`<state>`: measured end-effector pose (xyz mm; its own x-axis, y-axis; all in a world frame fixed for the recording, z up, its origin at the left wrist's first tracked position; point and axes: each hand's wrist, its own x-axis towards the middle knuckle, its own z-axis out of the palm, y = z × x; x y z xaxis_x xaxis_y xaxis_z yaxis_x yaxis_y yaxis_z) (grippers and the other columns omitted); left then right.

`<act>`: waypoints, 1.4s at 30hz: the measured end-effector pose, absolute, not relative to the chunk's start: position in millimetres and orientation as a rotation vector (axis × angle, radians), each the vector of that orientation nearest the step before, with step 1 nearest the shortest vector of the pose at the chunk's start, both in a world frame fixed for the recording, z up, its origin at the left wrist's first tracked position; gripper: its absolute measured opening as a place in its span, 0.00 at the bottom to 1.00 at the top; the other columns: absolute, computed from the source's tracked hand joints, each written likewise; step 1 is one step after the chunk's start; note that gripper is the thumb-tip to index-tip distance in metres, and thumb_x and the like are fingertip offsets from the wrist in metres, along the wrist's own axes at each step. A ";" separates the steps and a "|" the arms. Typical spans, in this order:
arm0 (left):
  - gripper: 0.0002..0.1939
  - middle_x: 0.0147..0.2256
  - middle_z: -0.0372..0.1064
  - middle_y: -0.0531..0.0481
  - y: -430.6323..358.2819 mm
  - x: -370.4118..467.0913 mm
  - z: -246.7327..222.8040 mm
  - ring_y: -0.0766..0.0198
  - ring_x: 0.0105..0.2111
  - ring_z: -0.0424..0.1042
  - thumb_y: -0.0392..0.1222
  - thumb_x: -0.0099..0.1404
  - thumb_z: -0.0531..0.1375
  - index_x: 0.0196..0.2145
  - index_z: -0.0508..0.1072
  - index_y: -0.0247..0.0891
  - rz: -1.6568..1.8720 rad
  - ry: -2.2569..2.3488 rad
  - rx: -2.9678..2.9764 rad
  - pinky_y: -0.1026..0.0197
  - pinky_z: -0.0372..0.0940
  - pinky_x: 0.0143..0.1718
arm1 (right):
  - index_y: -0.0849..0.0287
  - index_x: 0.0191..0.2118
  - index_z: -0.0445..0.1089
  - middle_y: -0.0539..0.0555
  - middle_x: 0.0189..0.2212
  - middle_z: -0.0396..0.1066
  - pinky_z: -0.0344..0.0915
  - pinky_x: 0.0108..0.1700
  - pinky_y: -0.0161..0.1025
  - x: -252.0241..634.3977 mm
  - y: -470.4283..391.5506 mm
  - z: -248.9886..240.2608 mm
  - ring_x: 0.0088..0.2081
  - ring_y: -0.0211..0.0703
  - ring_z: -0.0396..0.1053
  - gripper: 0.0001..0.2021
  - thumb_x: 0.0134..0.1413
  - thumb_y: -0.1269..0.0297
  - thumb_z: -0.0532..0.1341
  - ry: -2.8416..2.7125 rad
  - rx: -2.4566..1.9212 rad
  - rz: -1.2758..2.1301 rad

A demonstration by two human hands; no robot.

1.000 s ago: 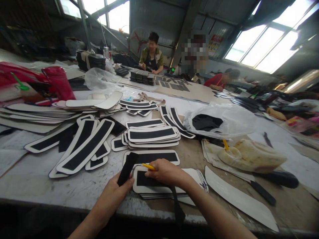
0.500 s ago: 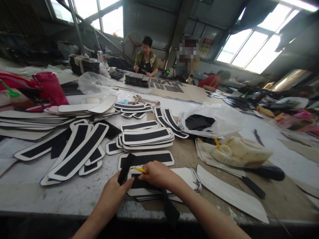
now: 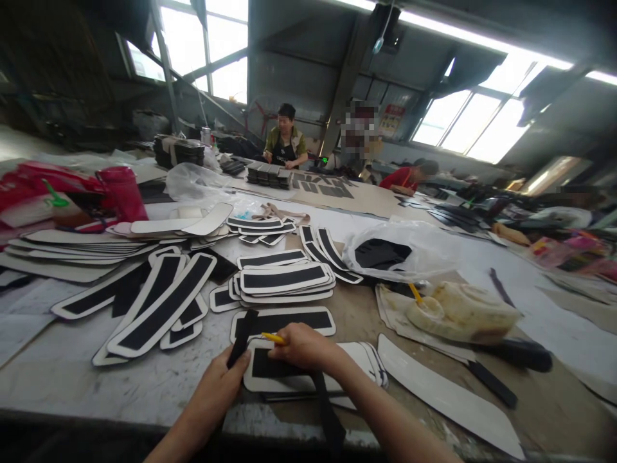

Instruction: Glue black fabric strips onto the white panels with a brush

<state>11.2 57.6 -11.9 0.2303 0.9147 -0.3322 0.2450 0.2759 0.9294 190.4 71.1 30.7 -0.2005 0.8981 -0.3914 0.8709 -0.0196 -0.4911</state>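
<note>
Workbench [image 3: 96, 373] w/ white-edged panels: left hand [image 3: 219, 386] pinching black strip [image 3: 241, 337], right hand [image 3: 299, 347] gripping yellow tool [image 3: 274, 337].

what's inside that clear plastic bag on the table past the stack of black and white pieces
Through the clear plastic bag a dark, flat black piece shows at its left side. The rest of the bag is crumpled and glary, so anything else inside cannot be made out.

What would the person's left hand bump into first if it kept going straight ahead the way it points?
Probably the black strip that the left hand already pinches; beyond it lies the white-edged black piece, though depth is hard to judge.
</note>
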 end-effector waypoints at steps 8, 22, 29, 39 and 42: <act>0.19 0.17 0.55 0.58 55.8 14.3 -12.9 0.69 0.17 0.53 0.56 0.54 0.54 0.29 0.64 0.36 0.694 1.236 1.046 0.67 0.49 0.17 | 0.62 0.25 0.67 0.43 0.16 0.53 0.48 0.21 0.29 194.0 73.0 48.9 0.20 0.30 0.51 0.11 0.48 0.59 0.58 -2.047 -1.812 1.298; 0.22 0.19 0.65 0.54 57.7 11.9 -9.1 0.61 0.21 0.64 0.60 0.54 0.54 0.31 0.69 0.36 0.624 1.315 1.224 0.62 0.58 0.22 | 0.60 0.21 0.66 0.44 0.15 0.54 0.47 0.23 0.31 184.0 77.1 31.6 0.20 0.32 0.53 0.09 0.44 0.61 0.60 -2.078 -1.908 1.228; 0.24 0.36 0.72 0.45 62.1 12.6 -14.8 0.50 0.39 0.69 0.54 0.51 0.59 0.41 0.68 0.35 0.630 1.356 1.401 0.55 0.61 0.41 | 0.60 0.22 0.67 0.44 0.16 0.56 0.46 0.22 0.31 183.5 76.4 30.1 0.21 0.32 0.54 0.09 0.44 0.60 0.60 -2.110 -1.907 1.181; 0.24 0.16 0.58 0.57 54.0 12.2 -12.0 0.65 0.17 0.58 0.61 0.55 0.51 0.34 0.67 0.36 0.643 1.318 1.168 0.64 0.53 0.19 | 0.61 0.23 0.67 0.43 0.15 0.53 0.47 0.21 0.30 190.2 77.5 37.0 0.19 0.31 0.52 0.10 0.46 0.60 0.59 -2.108 -1.909 1.275; 0.24 0.18 0.58 0.57 52.5 13.2 -11.9 0.66 0.19 0.57 0.61 0.55 0.52 0.37 0.65 0.36 0.647 1.278 1.112 0.65 0.54 0.20 | 0.61 0.22 0.66 0.43 0.15 0.52 0.47 0.21 0.30 191.4 77.2 42.3 0.19 0.31 0.51 0.11 0.47 0.59 0.58 -2.103 -1.891 1.306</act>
